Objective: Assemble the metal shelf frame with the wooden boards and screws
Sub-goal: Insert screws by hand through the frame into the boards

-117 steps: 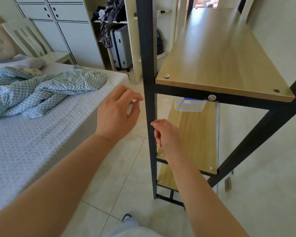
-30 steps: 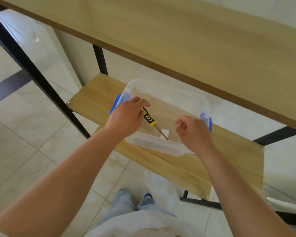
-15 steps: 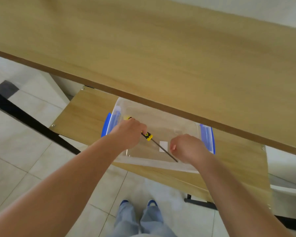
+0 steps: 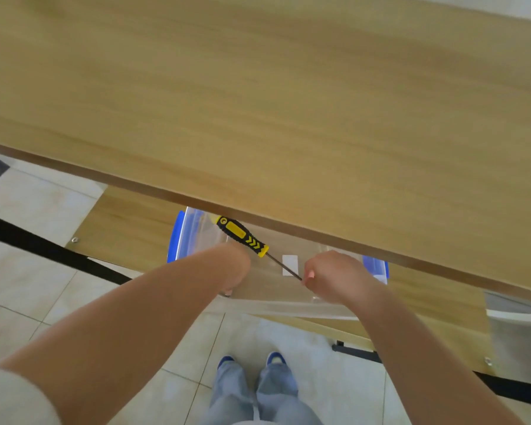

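Below the upper wooden board, which fills the far half of the view, a clear plastic box with blue clips sits on the lower wooden board. A screwdriver with a black-and-yellow handle lies slantwise inside the box, handle to the far left, thin shaft running toward the near right. The left hand dips over the near-left rim of the box; its fingers are hidden behind the wrist, so its grip cannot be told. The right hand is curled at the near-right part of the box, its fingers close by the shaft's tip; whether they pinch the shaft, the box wall or nothing cannot be told either. A screw already sits in the left corner of the lower board, beside the black metal frame. Jeans and blue shoes stand on the tiled floor below.

Judged step: fetching the tool or fasteners from the box. The next move probably calls for lifting the screwdriver out clear of the upper board's edge and carrying it to an unfastened corner.
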